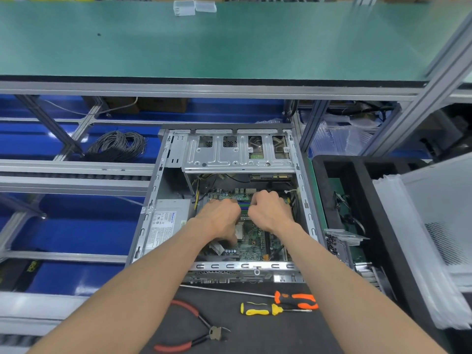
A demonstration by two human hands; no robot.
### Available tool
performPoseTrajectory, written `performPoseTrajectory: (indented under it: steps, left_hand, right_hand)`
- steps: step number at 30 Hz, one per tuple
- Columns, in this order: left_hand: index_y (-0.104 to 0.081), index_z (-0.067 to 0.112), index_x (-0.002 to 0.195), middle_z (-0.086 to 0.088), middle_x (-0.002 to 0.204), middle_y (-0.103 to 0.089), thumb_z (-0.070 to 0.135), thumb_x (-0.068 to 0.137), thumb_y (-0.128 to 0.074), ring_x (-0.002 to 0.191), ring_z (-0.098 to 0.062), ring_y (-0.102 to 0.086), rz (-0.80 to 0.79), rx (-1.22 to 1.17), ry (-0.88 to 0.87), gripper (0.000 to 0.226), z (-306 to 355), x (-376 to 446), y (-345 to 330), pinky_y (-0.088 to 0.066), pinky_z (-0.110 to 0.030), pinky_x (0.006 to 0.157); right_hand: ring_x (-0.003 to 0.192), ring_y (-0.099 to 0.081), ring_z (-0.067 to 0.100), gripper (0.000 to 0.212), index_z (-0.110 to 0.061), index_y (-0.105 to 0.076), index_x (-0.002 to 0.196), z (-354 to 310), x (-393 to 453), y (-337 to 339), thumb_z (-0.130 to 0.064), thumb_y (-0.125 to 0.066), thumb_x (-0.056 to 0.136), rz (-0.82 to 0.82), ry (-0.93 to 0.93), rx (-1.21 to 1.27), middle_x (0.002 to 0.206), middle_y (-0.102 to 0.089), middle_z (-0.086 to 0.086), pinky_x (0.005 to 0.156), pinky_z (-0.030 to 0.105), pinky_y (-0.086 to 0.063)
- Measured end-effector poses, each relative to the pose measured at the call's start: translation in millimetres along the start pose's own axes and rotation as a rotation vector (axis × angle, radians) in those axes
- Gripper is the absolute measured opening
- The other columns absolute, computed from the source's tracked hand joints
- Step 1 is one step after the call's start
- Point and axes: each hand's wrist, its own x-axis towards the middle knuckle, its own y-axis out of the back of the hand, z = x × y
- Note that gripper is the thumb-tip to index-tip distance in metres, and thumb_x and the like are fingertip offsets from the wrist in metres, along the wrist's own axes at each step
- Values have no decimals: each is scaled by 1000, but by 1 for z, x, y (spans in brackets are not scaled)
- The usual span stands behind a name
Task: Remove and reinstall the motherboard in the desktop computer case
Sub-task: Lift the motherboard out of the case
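My left hand (221, 217): fingers curled down onto the motherboard (251, 240); I cannot tell if they hold anything.
My right hand (268, 210): fingers bent in a fist over the board's far end; what they hold is hidden.
Motherboard: lying flat inside the computer case (163, 175), under both hands.
Case: open on top, with one gray power box (167, 221) on the left and one metal drive cage (237, 152) at the far end.
Counter (268, 335): two screwdrivers, one orange (293, 300) and one yellow (258, 309), and one pair of red pliers (194, 330).
Black tray (357, 190): beside the case on the right, with parts inside.
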Motion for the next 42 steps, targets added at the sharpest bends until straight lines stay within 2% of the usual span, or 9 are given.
performPoseTrajectory:
  steps: [7, 14, 17, 21, 24, 28, 33, 37, 42]
  left_hand:
    - [-63, 11, 71, -4, 89, -55, 35, 55, -84, 72, -26, -61, 2, -44, -5, 36, -6, -11, 16, -58, -39, 62]
    - [-73, 12, 83, -2, 85, -68, 41, 58, -77, 76, -20, -65, 151, -84, -40, 39, -12, -23, 53, -58, -37, 68]
    - [-72, 16, 76, 3, 67, -68, 34, 59, -80, 62, -12, -62, 186, -225, -44, 27, -13, -28, 72, -57, -30, 60]
    - [-76, 20, 81, 9, 69, -71, 29, 62, -82, 55, -3, -57, 206, -421, -2, 22, -15, -33, 92, -52, -19, 55]
    - [-76, 23, 77, 11, 59, -67, 24, 63, -82, 50, -6, -51, 152, -640, 42, 15, -15, -34, 100, -44, -24, 53]
    - [-81, 25, 76, 7, 70, -72, 21, 70, -82, 63, -5, -59, 94, -839, 22, 7, -14, -34, 103, -47, -20, 60]
    - [-76, 0, 103, -19, 104, -75, 12, 79, -80, 101, -28, -73, -100, -1346, -88, 27, -20, -33, 95, -58, -31, 88]
    - [-72, 0, 109, -24, 111, -72, 0, 87, -71, 105, -35, -71, -38, -1556, -79, 22, -14, -25, 81, -60, -33, 83]
    - [-75, 4, 98, -20, 97, -75, 5, 83, -76, 93, -32, -75, 77, -1592, -22, 15, 9, -14, 85, -61, -29, 71]
  right_hand:
    - [80, -63, 32, 27, -11, -71, 93, 0, -6, 11, -6, -46, 85, 52, 41, 205, 92, -66, 13, 73, 43, -59]
    - [72, -64, 9, 35, -15, -73, 96, -2, -25, 21, 8, -50, 84, 102, 199, 414, 84, -67, -3, 61, 16, -46]
    - [76, -66, 0, 42, -16, -70, 105, -2, -34, 28, 14, -53, 82, 131, 297, 515, 99, -69, -2, 67, 8, -48]
    - [91, -66, -4, 43, -21, -69, 111, 1, -44, 40, 10, -70, 81, 182, 402, 659, 108, -68, -7, 77, 14, -53]
    - [94, -68, 3, 39, -19, -74, 106, 1, -47, 49, 5, -80, 76, 234, 439, 719, 109, -68, -7, 79, 20, -54]
    - [87, -70, 9, 18, -12, -79, 96, 3, -49, 56, -4, -81, 80, 286, 443, 722, 95, -73, -2, 81, 29, -57]
    - [70, -68, 7, 7, -15, -77, 90, 10, -51, 60, -10, -77, 85, 272, 366, 751, 77, -74, -4, 67, 15, -50]
    - [64, -71, 14, 9, -10, -73, 96, 17, -50, 65, -10, -75, 88, 298, 302, 850, 76, -74, 2, 63, 19, -52]
    - [67, -73, 19, 25, -16, -67, 110, 24, -50, 79, -10, -75, 87, 285, 242, 902, 74, -74, 4, 62, 25, -52]
